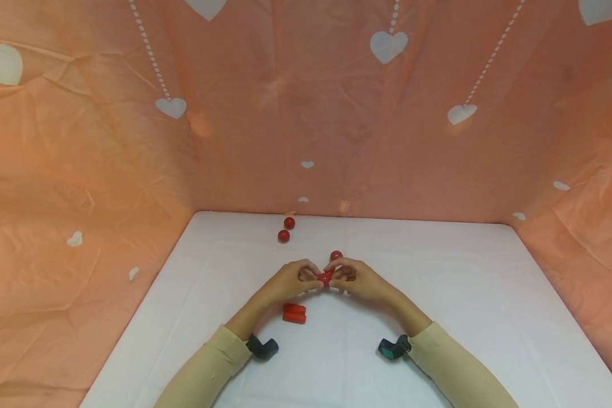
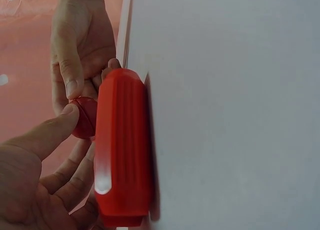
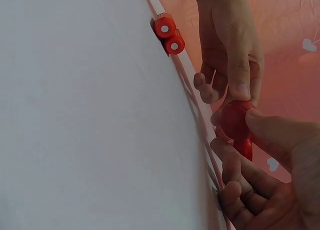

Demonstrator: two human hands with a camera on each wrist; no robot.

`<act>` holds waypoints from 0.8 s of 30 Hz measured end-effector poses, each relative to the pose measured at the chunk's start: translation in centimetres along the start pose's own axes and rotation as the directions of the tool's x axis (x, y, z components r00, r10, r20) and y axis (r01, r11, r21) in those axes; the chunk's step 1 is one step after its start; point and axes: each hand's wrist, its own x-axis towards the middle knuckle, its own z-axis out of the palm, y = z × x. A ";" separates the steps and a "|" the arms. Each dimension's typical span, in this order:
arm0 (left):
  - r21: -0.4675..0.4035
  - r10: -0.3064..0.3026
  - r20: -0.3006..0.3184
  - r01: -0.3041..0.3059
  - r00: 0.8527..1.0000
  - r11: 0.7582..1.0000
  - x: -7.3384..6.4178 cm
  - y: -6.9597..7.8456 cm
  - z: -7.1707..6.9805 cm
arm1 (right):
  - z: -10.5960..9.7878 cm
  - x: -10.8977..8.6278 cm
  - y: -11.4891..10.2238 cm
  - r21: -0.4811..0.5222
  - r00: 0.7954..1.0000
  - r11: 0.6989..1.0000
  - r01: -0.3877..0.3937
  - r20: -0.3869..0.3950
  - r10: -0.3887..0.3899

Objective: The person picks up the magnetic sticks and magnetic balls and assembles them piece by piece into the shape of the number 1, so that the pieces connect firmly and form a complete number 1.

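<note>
Between the two hands is a small glossy red ball, raised in front of the person. My left hand pinches it from the left side with thumb and fingers. From the right, my right hand pinches the same ball, thumb tip on its near side. A thin seam line crosses the ball in the left wrist view. Just beyond the hands another red ball shows, partly hidden by right-hand fingers. Two red ridged handle-like pieces lie side by side near the left forearm, each with a white dot on its end.
Farther back on the white table sit two more red balls, one behind the other. Orange cloth with white hearts hangs around the back and sides. Dark wrist-worn devices sit at both cuffs.
</note>
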 end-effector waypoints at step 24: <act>0.043 -0.054 0.019 0.053 0.998 0.998 -0.8 0.4 -0.9 | -0.2 -0.1 0.0 0.014 0.996 0.996 -0.089 0.024 0.088</act>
